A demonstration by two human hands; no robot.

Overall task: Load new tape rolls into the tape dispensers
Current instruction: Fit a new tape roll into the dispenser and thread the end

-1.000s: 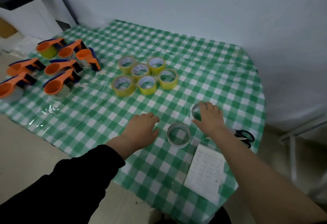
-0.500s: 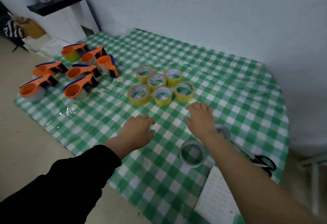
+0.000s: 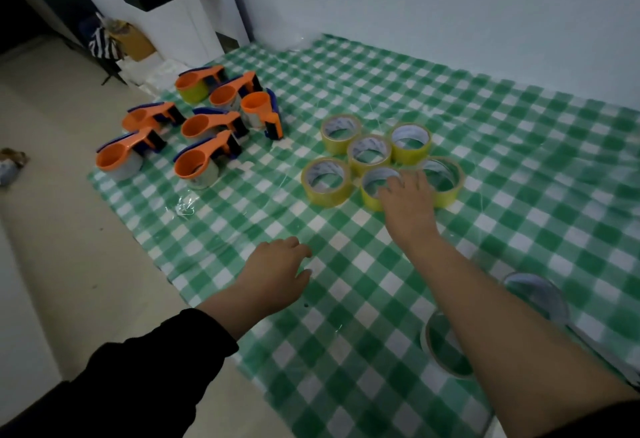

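With right grip (image 3: 408, 203) spread over the near tape roll (image 3: 367, 199), mid table (image 3: 519, 167), left grip (image 3: 277, 273) loose: pinch the rim, lift clear of neighbouring rolls (image 3: 327, 179), carry left to dispensers (image 3: 207, 124).

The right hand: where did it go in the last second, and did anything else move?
The right hand came off the clear roll and reached forward; its fingers now lie on a front yellow roll, not visibly gripping. The left hand, the dispensers and the other rolls stayed put.
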